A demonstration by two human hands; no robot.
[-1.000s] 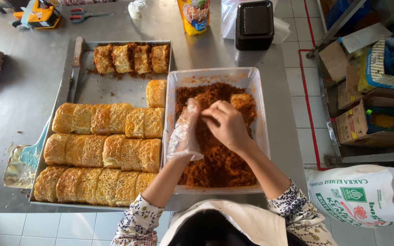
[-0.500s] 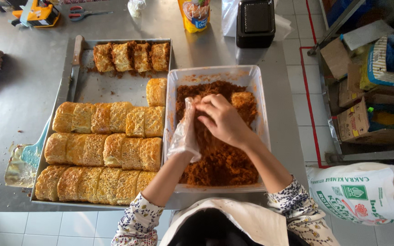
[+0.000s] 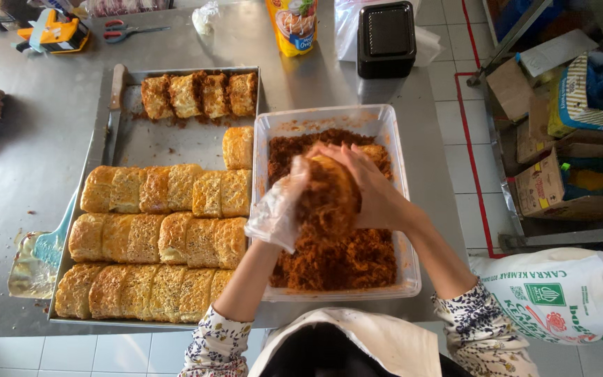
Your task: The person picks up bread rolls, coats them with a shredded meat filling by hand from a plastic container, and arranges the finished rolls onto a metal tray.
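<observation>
Both hands are cupping a bread roll over the clear plastic tub of brown shredded floss. The left hand, wearing a loose plastic glove, is closing on the roll's left side; the bare right hand is wrapping its top and right. The roll is looking soft, light and crumbly, so holding it by its sides is suiting it best. Beside the tub, plain rolls are filling a metal tray on the steel table. Farther off, cardboard boxes are sitting on the tiled floor.

white floral sleeves, clear plastic glove
</observation>
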